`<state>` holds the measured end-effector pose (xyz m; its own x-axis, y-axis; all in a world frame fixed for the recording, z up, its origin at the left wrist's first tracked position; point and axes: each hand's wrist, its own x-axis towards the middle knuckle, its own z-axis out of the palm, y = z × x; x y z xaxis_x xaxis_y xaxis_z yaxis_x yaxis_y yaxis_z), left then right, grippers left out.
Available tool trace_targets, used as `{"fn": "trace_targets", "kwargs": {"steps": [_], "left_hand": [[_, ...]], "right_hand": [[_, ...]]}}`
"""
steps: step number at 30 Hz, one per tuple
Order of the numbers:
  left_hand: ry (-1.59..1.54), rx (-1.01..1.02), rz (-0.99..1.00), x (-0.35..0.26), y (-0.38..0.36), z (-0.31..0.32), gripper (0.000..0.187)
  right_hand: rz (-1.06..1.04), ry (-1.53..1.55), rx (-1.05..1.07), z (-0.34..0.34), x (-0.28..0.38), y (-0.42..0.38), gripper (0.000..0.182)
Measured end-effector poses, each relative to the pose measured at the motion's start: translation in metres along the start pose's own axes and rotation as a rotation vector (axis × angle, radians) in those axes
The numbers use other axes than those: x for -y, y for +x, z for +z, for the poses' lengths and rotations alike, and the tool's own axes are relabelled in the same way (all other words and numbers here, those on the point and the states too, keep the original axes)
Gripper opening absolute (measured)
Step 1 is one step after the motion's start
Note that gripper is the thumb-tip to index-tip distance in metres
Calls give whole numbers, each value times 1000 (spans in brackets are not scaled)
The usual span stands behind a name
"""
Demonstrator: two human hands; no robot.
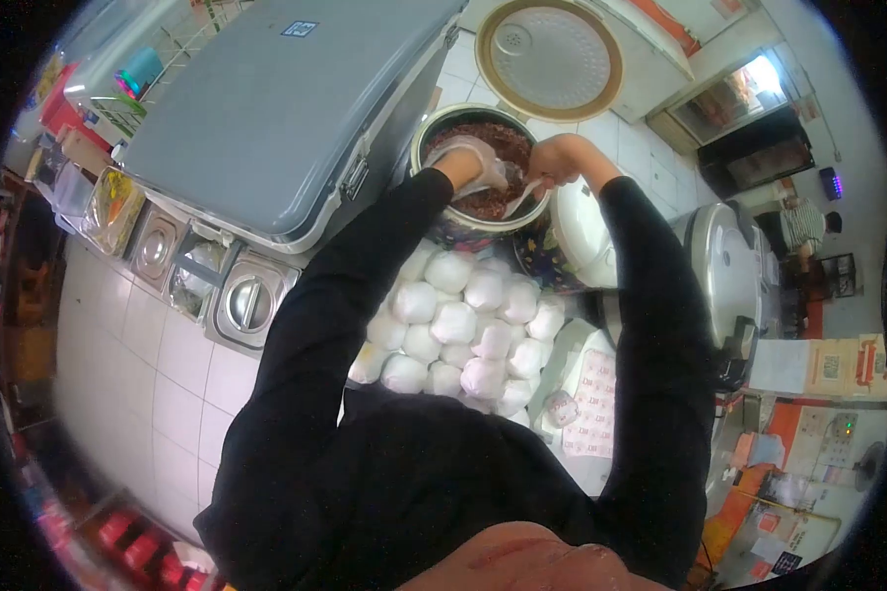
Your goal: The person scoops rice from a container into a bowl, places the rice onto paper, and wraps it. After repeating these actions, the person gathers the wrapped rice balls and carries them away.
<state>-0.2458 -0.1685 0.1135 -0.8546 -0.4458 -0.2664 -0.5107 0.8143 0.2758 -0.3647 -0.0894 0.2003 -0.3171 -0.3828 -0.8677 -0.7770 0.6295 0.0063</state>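
Observation:
A round pot [420, 148] holds dark reddish cooked grains [483, 205]. My left hand [471, 163] reaches into it, loosely covered by thin clear plastic; the fingers are curled, and what they hold is hidden. At the pot's right rim, my right hand [559, 161] is closed on a whitish paddle-like utensil [518, 201], which slants down into the grains. Just below the pot lie many white rounded bundles [453, 322], packed close together in layers.
A big grey-lidded box [296, 108] stands left of the pot. Lidded steel containers [249, 302] line its near side. A round lid [552, 59] is behind the pot. To the right are a white-lidded pot [581, 231], a large cooker [724, 266] and printed paper [593, 394].

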Motion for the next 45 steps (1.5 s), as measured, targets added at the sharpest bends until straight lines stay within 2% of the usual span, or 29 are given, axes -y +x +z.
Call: {"fn": "trace_targets", "kwargs": {"steps": [2, 6, 7, 10, 14, 15, 17, 18, 19, 21, 22, 24, 25, 27, 30, 31, 34, 37, 40, 42, 43, 45], "left_hand": [[7, 48, 58, 5, 6, 7, 64], [-27, 34, -6, -4, -10, 1, 68], [-40, 39, -20, -6, -12, -2, 69], [-94, 51, -53, -4, 1, 8, 72], [-193, 4, -122, 4, 5, 13, 68], [-163, 8, -136, 3, 4, 14, 64], [-102, 14, -162, 2, 9, 19, 57], [-197, -66, -109, 9, 20, 23, 54], [-293, -140, -54, 19, 33, 29, 51], [-506, -358, 34, 23, 18, 21, 46], [-604, -383, -128, 38, 38, 29, 50], [-1161, -409, -43, 53, 62, 34, 53], [-1346, -336, -82, 49, 48, 20, 52], [-1716, -183, -163, 32, 3, -23, 52], [-1843, -165, -252, 33, -18, -26, 54], [-1959, -98, -112, 37, -16, -21, 59], [-2098, -98, -14, 33, -30, -21, 62], [-2073, -167, 49, 25, -34, -19, 68], [-2021, -196, 124, 17, -42, -17, 79], [-1912, -219, 218, 9, -53, -18, 80], [-1983, -217, 145, 2, -60, -19, 81], [-2085, -216, 128, 7, -61, -15, 80]], "right_hand": [[-74, 227, 105, 9, -22, 21, 32], [-281, 559, -101, 56, -30, 15, 28], [-286, 676, -57, 62, -33, 25, 27], [-297, 892, -133, 82, -25, 40, 27], [-320, 959, -328, 92, 2, 25, 23], [-381, 658, -514, 95, -11, 79, 22], [-592, 363, -947, 111, 3, 65, 20], [-687, 204, -1156, 119, 14, 52, 20], [-524, 275, -1028, 114, 27, 27, 19], [-438, 136, -1094, 114, 45, -8, 18], [-394, 67, -1122, 118, 51, -15, 17], [-332, -144, -1310, 133, 64, -12, 13], [-299, -255, -1402, 137, 67, -10, 11], [-284, -355, -1434, 143, 57, -6, 13], [-377, -324, -1505, 131, 29, -16, 17], [-427, -283, -1532, 123, 19, -23, 19], [-496, -54, -1616, 105, -4, -43, 19], [-421, 420, -1280, 89, -10, -59, 32], [-548, 574, -1167, 92, -3, -49, 45], [-573, 533, -1195, 97, 0, -20, 49], [-581, 497, -1177, 100, 3, -11, 50], [-623, 479, -1194, 112, 15, -9, 51]]}}
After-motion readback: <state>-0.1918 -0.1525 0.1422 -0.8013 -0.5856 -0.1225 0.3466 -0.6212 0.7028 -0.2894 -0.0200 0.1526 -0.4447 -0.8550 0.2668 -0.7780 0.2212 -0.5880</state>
